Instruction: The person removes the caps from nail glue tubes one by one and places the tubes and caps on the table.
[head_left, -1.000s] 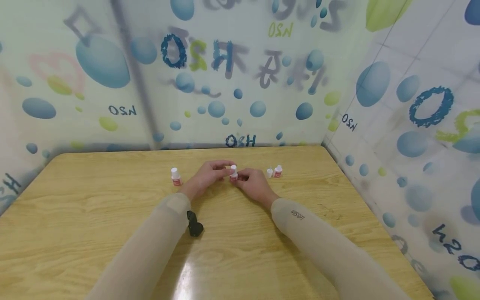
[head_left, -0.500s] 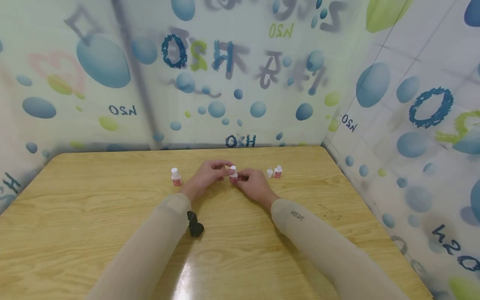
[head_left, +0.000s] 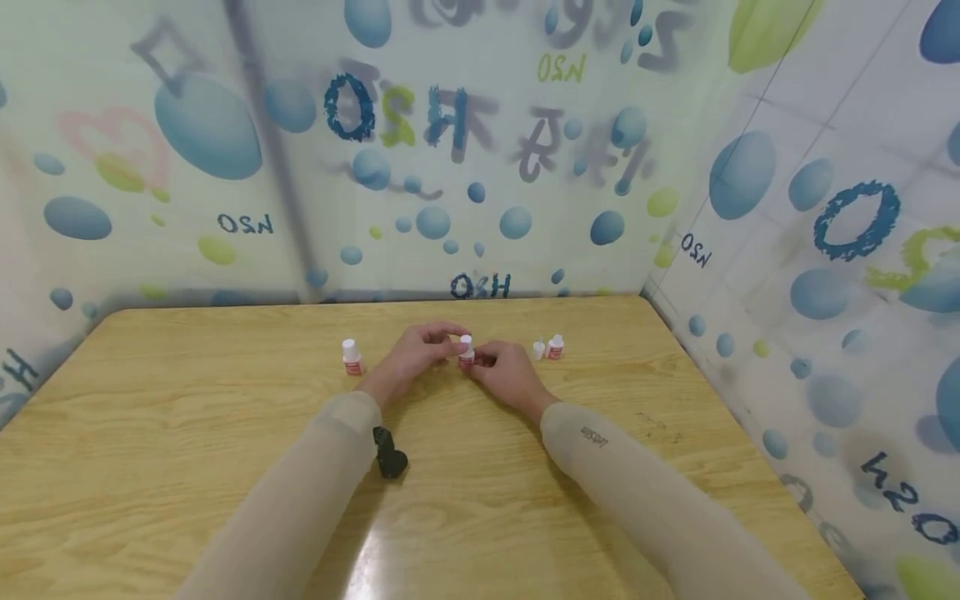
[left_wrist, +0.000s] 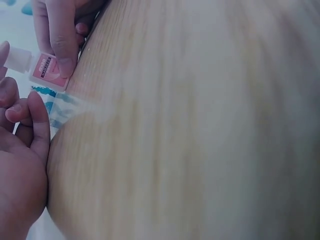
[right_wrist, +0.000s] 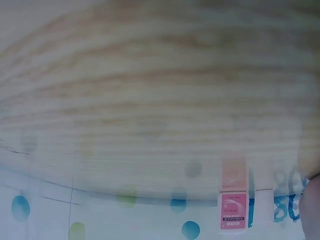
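Note:
A small white glue bottle (head_left: 467, 353) with a pink label stands upright on the table between my two hands. My left hand (head_left: 418, 350) pinches its white cap (left_wrist: 19, 60) between thumb and fingers. From the other side, my right hand (head_left: 510, 372) holds the lower body of the bottle; its thumb (left_wrist: 64, 47) presses on the label in the left wrist view. To the right of that hand stands a second glue bottle (head_left: 555, 347), and beside it a loose white cap (head_left: 538, 350) with a thin tip pointing up. A third, capped glue bottle (head_left: 352, 357) stands left of my left hand.
The wooden table (head_left: 480, 517) ends at a back wall (head_left: 480, 167) printed with blue and green drops. Another printed wall (head_left: 825, 350) borders it on the right. A black strap piece (head_left: 390, 454) sits against my left sleeve (head_left: 300, 492).
Both hands keep their hold on the middle bottle, with hardly any movement. The head view has tilted slightly, so everything sits a little lower in it.

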